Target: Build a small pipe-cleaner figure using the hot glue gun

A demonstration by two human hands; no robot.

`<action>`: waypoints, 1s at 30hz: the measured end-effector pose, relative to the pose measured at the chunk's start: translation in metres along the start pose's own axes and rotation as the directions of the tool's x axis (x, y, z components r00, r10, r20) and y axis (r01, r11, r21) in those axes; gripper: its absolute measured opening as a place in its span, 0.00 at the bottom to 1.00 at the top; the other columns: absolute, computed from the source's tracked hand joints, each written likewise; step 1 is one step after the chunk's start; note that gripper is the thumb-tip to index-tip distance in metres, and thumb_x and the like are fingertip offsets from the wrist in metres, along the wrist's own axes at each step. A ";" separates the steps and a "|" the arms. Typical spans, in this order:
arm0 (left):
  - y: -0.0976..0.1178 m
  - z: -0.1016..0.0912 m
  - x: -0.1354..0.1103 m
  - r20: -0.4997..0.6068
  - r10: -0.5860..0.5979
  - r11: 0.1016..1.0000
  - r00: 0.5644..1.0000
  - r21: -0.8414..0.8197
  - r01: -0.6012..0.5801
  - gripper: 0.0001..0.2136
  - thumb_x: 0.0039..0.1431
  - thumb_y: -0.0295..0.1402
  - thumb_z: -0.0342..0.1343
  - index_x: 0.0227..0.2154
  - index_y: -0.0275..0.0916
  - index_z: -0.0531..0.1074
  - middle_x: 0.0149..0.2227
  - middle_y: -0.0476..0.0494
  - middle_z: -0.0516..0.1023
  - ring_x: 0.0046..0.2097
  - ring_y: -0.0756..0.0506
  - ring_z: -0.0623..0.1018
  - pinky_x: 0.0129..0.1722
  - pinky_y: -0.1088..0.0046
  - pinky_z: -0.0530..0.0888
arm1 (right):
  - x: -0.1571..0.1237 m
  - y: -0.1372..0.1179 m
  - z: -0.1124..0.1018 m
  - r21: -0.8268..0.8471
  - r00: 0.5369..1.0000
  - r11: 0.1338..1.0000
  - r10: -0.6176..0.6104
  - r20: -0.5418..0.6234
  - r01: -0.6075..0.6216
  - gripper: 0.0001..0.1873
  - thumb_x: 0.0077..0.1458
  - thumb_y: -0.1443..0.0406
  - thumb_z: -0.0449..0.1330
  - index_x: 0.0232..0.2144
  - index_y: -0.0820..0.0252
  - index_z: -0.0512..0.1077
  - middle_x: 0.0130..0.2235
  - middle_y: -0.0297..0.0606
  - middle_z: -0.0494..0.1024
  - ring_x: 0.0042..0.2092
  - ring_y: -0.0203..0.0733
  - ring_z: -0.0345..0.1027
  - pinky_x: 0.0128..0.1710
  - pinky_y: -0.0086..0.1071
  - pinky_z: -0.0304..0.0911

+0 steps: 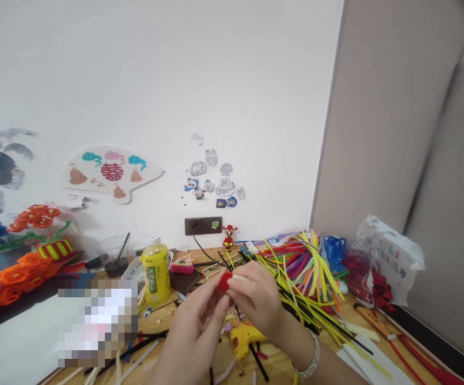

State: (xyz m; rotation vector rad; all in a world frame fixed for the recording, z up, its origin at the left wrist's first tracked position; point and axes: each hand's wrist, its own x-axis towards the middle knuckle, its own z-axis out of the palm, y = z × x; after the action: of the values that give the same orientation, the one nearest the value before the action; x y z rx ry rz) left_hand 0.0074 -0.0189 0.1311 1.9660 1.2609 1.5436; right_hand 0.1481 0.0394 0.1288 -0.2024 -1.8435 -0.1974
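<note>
A small fuzzy red piece (pixel 224 281) is pinched between my two hands over the middle of the table. My left hand (pixel 199 315) grips it from the left with its fingertips, while my right hand (pixel 258 294), a bracelet on the wrist, closes on it from the right. A pale stick-like bit shows at the right fingers; I cannot tell what it is. Below my right hand lies a yellow glue gun (pixel 243 339), partly hidden by the wrist. Black pipe cleaner pieces (pixel 259 363) and small scraps lie around it.
Behind my hands stands a small red figure (pixel 228 238). A yellow-labelled bottle (pixel 156 272) and a clear cup (pixel 113 256) are at left, near orange flowers (pixel 39 219). Many coloured pipe cleaners (pixel 296 267) spread at right, beside plastic bags (pixel 388 256).
</note>
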 end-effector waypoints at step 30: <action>-0.031 -0.018 0.009 0.311 0.591 0.408 0.744 0.681 -0.608 0.24 0.60 0.25 0.42 0.59 0.31 0.46 0.42 0.27 0.77 0.42 0.40 0.78 0.38 0.68 0.76 | 0.001 0.001 -0.001 0.453 0.716 0.559 0.602 0.355 -0.695 0.11 0.48 0.57 0.61 0.26 0.59 0.70 0.24 0.31 0.71 0.26 0.34 0.65 0.24 0.26 0.62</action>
State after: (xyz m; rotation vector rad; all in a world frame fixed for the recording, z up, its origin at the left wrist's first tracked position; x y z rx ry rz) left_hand -0.0215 0.0005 0.1203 3.2937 1.3994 1.3231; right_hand 0.1486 0.0406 0.1297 -0.4863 -1.7718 0.9189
